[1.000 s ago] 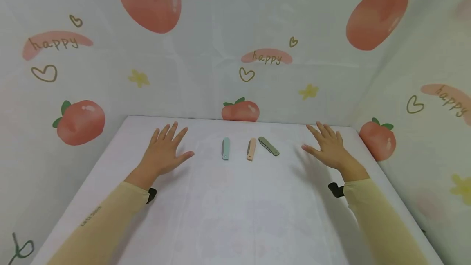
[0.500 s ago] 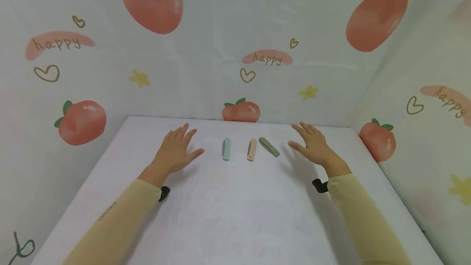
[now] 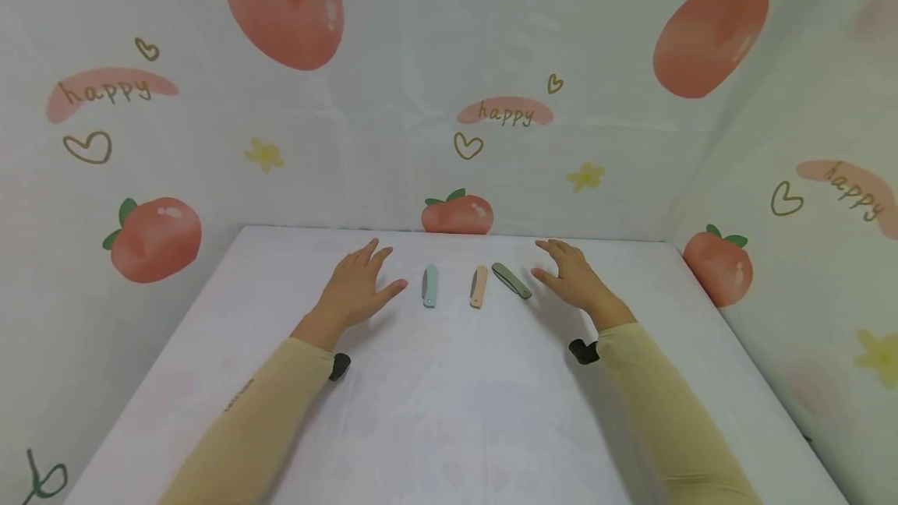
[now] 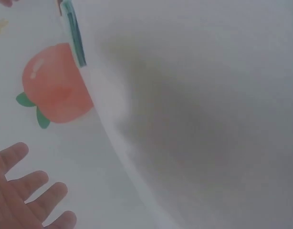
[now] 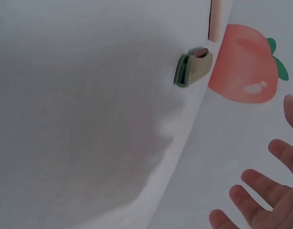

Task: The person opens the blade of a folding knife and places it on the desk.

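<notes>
Three small folded pocket knives lie on the white table: a mint one [image 3: 430,287], a peach one [image 3: 479,287] and an olive-green one [image 3: 511,280] that slants. My left hand [image 3: 356,287] hovers to the left of the mint knife, fingers spread and holding nothing. On the other side, my right hand [image 3: 571,275] hangs above the table, right of the olive-green knife, also spread and holding nothing. The left wrist view shows the mint knife [image 4: 74,33] edge-on near the top. In the right wrist view the olive-green knife [image 5: 193,67] appears end-on, beyond the fingertips.
A white cloth printed with peaches, hearts and flowers covers the back wall [image 3: 393,139] and the sides. The white tabletop [image 3: 449,404] stretches toward me. A black strap piece [image 3: 340,367] sits at the left wrist, and another [image 3: 584,351] at the right.
Both hands have moved inward toward the knives, the left one rightward and the right one leftward. The knives have stayed in place.
</notes>
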Tool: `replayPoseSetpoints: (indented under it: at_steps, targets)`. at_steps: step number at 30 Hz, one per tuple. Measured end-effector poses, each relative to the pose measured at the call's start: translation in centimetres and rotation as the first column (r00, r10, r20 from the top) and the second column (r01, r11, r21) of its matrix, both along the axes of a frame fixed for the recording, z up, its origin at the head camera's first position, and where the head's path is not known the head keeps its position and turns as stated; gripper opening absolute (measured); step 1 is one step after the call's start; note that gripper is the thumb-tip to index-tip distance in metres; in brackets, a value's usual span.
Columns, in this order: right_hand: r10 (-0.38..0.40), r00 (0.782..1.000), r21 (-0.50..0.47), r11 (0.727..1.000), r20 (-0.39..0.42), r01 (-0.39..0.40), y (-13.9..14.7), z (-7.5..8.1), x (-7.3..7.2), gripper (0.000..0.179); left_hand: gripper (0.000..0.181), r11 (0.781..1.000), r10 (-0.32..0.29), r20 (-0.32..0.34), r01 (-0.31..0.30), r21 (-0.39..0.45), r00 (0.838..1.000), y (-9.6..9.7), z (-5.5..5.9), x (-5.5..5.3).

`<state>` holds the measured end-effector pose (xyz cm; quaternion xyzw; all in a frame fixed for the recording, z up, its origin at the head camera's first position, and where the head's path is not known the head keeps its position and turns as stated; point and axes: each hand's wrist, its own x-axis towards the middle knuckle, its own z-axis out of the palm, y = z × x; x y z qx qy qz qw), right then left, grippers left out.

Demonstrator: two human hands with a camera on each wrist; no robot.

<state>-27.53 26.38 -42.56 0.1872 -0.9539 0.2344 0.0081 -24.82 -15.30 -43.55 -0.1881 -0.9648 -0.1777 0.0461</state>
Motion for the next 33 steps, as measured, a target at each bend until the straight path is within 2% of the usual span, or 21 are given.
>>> replayPoseSetpoints:
  at_steps: [7,11,14,23,33]
  targets:
    - [-0.013,1.0,-0.043,0.999,0.024,0.014,-1.2,-0.8,-1.1,0.055,0.079,0.998,0.002,-0.002,-0.002,0.057,1.0,1.1,-0.6,-0.8]
    - [0.001,1.0,-0.05,0.999,0.018,0.0,-2.0,-1.4,-1.6,0.05,0.079,0.998,-0.003,0.023,0.002,0.063,1.0,1.9,-0.8,-1.2]
    - [0.002,0.999,-0.056,0.998,0.043,0.0,-2.7,-1.5,-2.0,0.048,0.078,0.997,-0.007,0.044,0.003,0.073,0.999,2.5,-0.8,-1.6]
    - [-0.011,0.985,-0.034,0.999,0.175,0.017,-4.7,-1.7,-3.0,0.044,0.075,0.996,-0.009,0.086,0.001,0.093,0.996,3.9,-0.5,-2.1]
    - [0.002,0.976,0.042,0.999,0.216,-0.011,-6.3,-2.7,-3.8,0.039,0.073,0.988,-0.014,0.119,-0.005,0.155,0.993,5.7,-0.5,-2.2]
